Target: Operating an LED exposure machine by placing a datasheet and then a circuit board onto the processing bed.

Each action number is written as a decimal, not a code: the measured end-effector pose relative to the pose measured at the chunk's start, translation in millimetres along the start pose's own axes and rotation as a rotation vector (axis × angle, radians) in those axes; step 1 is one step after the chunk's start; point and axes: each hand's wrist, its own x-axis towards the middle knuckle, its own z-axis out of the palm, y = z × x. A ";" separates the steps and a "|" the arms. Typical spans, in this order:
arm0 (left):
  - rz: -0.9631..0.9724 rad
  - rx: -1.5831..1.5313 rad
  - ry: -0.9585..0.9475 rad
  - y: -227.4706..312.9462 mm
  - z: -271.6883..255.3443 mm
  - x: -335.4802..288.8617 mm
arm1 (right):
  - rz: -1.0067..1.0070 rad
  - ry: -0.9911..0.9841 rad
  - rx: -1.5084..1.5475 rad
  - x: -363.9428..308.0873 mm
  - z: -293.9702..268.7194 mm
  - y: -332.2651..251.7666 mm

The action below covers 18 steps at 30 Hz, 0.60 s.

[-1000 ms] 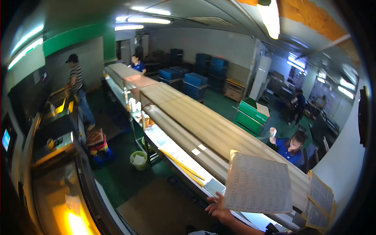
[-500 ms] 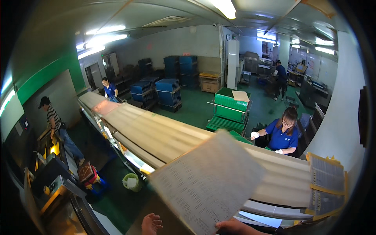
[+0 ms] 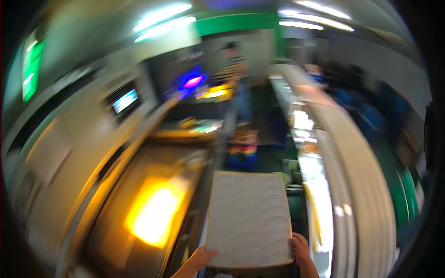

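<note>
I hold a large pale printed sheet (image 3: 249,217) flat in front of me with both hands. My left hand (image 3: 200,257) grips its lower left corner, and my right hand (image 3: 300,248) grips its lower right edge. The sheet is covered with fine rows of print. The whole picture is smeared by motion blur.
A long machine (image 3: 153,185) with a bright yellow glow on its surface runs along the left. A long pale conveyor table (image 3: 357,185) stretches away on the right. A person in a striped top (image 3: 234,74) stands far off by a lit screen (image 3: 124,100). Green floor lies between.
The view has swung left, from the table and the seated person in blue to the machine side. The sheet has come down level in front of me, now held in both hands.
</note>
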 end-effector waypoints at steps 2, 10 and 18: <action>0.120 -0.002 0.189 -36.4 -57.3 -17.9 | 0.026 -0.081 -0.126 24.1 60.9 1.1; 0.402 -0.384 0.873 -123.4 -238.3 -103.2 | 0.013 -0.659 -0.476 103.9 239.3 84.9; -0.125 0.219 1.399 -120.1 -322.6 -134.3 | -0.769 -0.860 -0.640 84.5 492.9 -52.1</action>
